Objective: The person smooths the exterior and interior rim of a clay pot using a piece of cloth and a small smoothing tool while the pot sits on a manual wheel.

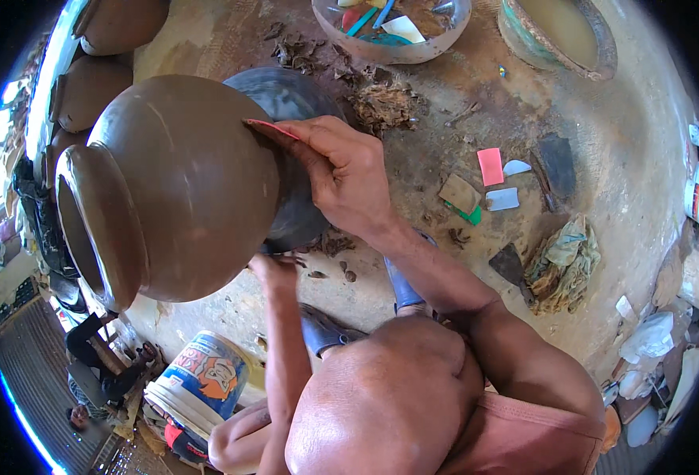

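Note:
A large round brown clay pot [195, 186], smooth and damp-looking, has its flared mouth toward the left. Its base side meets a dark round wheel [306, 206], mostly hidden behind it. My right hand [341, 170] pinches a thin red scraper [274, 127] between thumb and fingers, its edge against the pot's wall. Low beside the pot and the wheel's rim is my left hand [274, 271]. Its visible fingers stretch out toward the wheel; the pot partly covers them, and no held thing shows.
A clear basin [397, 54] of small tools and a tub of murky water [559, 32] stand at the far side. Flat scraper pieces [490, 166], clay scraps [385, 107] and a crumpled cloth [563, 265] lie right. A white bucket [199, 376] stands near left, other pots [92, 91] far left.

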The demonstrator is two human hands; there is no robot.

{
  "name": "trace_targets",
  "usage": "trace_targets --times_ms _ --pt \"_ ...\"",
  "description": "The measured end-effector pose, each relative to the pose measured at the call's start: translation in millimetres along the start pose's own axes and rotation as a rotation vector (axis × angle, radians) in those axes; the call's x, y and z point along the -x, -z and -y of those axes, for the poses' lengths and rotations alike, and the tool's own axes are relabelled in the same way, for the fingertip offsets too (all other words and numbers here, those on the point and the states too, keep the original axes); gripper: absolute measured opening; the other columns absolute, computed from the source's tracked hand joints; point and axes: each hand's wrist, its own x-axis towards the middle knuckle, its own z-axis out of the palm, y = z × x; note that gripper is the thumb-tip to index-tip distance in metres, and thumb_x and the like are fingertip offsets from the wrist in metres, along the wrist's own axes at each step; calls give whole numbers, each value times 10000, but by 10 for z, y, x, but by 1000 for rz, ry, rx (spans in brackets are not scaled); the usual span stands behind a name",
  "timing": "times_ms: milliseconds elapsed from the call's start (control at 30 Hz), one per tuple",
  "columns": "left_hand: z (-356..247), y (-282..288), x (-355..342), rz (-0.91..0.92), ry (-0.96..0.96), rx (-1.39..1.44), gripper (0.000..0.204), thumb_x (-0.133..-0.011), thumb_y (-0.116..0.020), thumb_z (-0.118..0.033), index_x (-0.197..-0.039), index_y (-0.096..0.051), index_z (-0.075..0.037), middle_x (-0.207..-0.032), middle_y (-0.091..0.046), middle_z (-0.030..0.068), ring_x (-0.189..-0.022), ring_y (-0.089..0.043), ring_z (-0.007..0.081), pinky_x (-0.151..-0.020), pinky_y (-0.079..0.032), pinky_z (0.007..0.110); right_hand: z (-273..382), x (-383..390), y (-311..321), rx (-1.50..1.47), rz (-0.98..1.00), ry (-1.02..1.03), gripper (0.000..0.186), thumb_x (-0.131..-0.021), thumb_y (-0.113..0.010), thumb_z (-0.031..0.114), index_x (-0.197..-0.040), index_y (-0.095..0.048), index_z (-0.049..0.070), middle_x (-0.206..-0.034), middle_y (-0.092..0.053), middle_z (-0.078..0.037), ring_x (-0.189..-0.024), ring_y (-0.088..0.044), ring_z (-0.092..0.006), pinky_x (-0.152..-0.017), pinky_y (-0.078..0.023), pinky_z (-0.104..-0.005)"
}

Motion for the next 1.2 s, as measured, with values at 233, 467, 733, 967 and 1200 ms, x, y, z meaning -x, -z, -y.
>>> trace_targets --times_ms 233,467,733,967,1200 --pt "419 -161 107 -182 -225 68 680 -1062 -499 -639 -1555 -474 -171 -1478 -594 130 -1330 -595 322 -1034 -558 522 81 62 -51 -58 -8 -35 298 -899 -680 -85 -1171 -770 -2 -1013 -762 -181 -929 -735 -347 -821 -581 -405" --pt "238 -271 350 -170 172 154 692 -1015 -529 -719 -1397 -599 -146 -1301 -675 121 -1144 -672 283 -864 -597 473 117 78 44 -26 -19 -38 289 -895 -693 -78 -1164 -771 -7 -1005 -760 -190 -921 -733 -348 -813 -581 -404" --pt "426 -28 28 -43 -153 129 758 -1034 -571 -648 -1528 -486 -79 -1409 -643 140 -1237 -637 268 -974 -556 469 277 121 -25 -8 0 9 322 -882 -702 -116 -1175 -782 -8 -1052 -779 -184 -940 -754 -313 -825 -591 -378" --pt "158 -188 231 -228 100 102 619 -1013 -591 -620 -1427 -552 -162 -1359 -611 124 -1083 -644 265 -864 -579 490 265 123 83 9 -14 30 320 -865 -720 -109 -1164 -780 -13 -1043 -776 -178 -930 -745 -324 -812 -588 -382" --pt "419 35 114 43 -57 67 826 -1041 -516 -684 -1663 -331 -174 -1672 -406 77 -1478 -479 291 -1170 -471 518 428 127 -61 -55 -1 44 338 -845 -735 -110 -1164 -782 -9 -1038 -778 -168 -916 -745 -314 -796 -591 -381"
